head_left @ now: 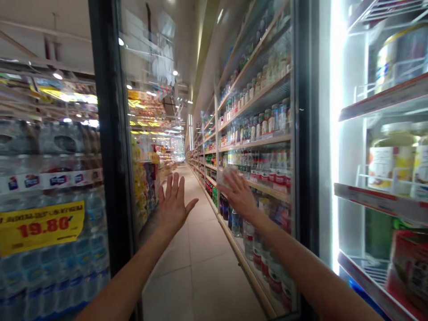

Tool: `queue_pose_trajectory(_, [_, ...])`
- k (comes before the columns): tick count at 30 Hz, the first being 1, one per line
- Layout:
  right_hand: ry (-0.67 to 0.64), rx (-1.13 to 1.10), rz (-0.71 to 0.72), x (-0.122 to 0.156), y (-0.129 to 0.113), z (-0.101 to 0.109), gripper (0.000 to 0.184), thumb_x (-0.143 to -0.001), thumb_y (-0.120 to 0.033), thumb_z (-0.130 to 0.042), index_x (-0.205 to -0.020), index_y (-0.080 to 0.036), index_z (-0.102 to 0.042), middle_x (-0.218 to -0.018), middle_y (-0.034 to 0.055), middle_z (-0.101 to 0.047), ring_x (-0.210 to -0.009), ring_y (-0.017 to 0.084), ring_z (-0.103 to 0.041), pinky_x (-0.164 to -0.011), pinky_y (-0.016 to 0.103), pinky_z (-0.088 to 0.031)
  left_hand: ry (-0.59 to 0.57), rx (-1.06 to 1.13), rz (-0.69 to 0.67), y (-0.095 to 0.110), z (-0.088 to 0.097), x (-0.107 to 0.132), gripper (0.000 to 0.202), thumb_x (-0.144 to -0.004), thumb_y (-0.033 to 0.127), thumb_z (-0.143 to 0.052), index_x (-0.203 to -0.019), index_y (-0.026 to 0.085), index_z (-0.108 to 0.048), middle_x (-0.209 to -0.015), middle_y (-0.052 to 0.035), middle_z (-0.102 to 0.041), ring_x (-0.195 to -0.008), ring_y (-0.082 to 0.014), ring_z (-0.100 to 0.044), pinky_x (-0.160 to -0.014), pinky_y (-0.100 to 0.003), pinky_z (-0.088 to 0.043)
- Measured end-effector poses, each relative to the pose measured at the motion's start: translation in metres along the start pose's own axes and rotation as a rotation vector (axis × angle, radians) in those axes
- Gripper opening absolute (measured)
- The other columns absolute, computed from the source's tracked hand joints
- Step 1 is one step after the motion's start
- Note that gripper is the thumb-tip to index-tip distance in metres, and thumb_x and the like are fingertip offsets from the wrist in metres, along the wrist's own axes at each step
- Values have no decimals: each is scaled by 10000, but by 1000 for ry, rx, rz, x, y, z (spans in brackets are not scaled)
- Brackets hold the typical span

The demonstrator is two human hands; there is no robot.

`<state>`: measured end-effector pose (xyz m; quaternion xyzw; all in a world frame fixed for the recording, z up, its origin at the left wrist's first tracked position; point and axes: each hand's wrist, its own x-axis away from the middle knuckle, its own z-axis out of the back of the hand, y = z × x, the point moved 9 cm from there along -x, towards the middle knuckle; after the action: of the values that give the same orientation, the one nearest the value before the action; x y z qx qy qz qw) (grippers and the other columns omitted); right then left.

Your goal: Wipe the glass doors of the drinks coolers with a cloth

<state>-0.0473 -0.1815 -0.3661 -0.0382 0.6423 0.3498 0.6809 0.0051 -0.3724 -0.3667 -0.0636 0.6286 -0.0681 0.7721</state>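
A glass door [197,276] in a dark frame stands swung open ahead of me. My left hand [174,200] is raised in front of its pane, palm forward and fingers spread, and it holds nothing. To the right, my right hand [239,191] reaches toward the same pane with its fingers stretched out, smeared by motion. A pale, blurred patch shows at those fingertips; whether it is a thin cloth or a reflection I cannot tell. Contact between either palm and the glass is hard to make out.
Lit cooler shelves [381,196] with bottles and cans stand close on my right. Stacked water bottles [53,276] with a yellow price sign [42,227] are at the left. Through or in the glass, a tiled aisle floor [207,240] runs beside long drink shelves [257,142].
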Motion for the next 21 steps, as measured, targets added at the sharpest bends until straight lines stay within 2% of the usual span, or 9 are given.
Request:
queue_pose_trajectory(3, [267,123,-560,26,94,35,485,-844,-161,-404,-1313,-280,-428,-1498,65,-171,-1372,304,-146,-1008,597,-284,1,2,0,2,0,0,785,-854,498,-430,-1439,156,-34,-1466,-178,-221,-1380,-284,-127,-1092,-531,-137])
queue_pose_trajectory(5, [374,154,-718,39,120,46,506,-852,-176,-374,-1357,-212,-368,-1502,110,-122,-1372,327,-120,-1002,626,-272,1,5,5,2,0,0,790,-853,497,-431,-1439,160,-23,-1470,-177,-208,-1379,-287,-132,-1092,-533,-136])
queue_pose_trajectory(7, [301,120,-545,25,102,37,506,-851,-180,-388,-1356,-206,-370,-1504,96,-122,-1381,303,-90,-1031,573,-278,-3,-1,15,2,0,0,788,-855,495,-428,-1438,163,-16,-1469,-178,-208,-1376,-291,-143,-1086,-539,-146])
queue_pose_trajectory(10, [40,29,-53,-1,43,9,480,-847,-168,-422,-1310,-297,-425,-1484,19,-226,-1380,220,-141,-1064,455,-291,-6,-14,17,1,-1,0,781,-859,495,-419,-1438,157,-19,-1462,-183,-228,-1370,-300,-166,-1076,-550,-164])
queue_pose_trajectory(11, [23,22,-20,-5,40,7,473,-849,-172,-426,-1302,-308,-431,-1472,15,-258,-1374,209,-170,-1064,446,-291,-7,-19,18,0,-1,1,777,-861,493,-414,-1438,154,-20,-1461,-183,-229,-1369,-302,-170,-1075,-551,-166])
queue_pose_trajectory(12, [67,32,-93,-8,51,12,466,-854,-181,-421,-1305,-297,-429,-1464,32,-273,-1367,216,-191,-1058,460,-294,-7,-23,16,1,-1,1,772,-863,491,-410,-1438,153,-21,-1461,-183,-229,-1369,-303,-171,-1074,-552,-166])
queue_pose_trajectory(15, [386,88,-626,0,111,42,458,-874,-222,-375,-1329,-189,-410,-1468,143,-226,-1357,296,-196,-1006,556,-307,-9,-34,19,1,-1,1,763,-867,485,-402,-1438,153,-20,-1463,-181,-225,-1369,-305,-169,-1075,-556,-164])
queue_pose_trajectory(17, [430,87,-699,-5,113,45,445,-879,-234,-368,-1317,-180,-429,-1470,161,-209,-1354,315,-199,-991,569,-312,-4,-38,19,2,0,1,762,-868,490,-394,-1438,152,-18,-1459,-182,-235,-1366,-309,-180,-1073,-559,-165])
queue_pose_trajectory(21, [56,20,-50,-47,29,11,418,-852,-217,-465,-1254,-327,-482,-1450,31,-311,-1344,210,-259,-1045,436,-307,14,-35,11,3,4,1,754,-872,492,-380,-1439,151,-19,-1450,-185,-263,-1359,-313,-203,-1070,-560,-176])
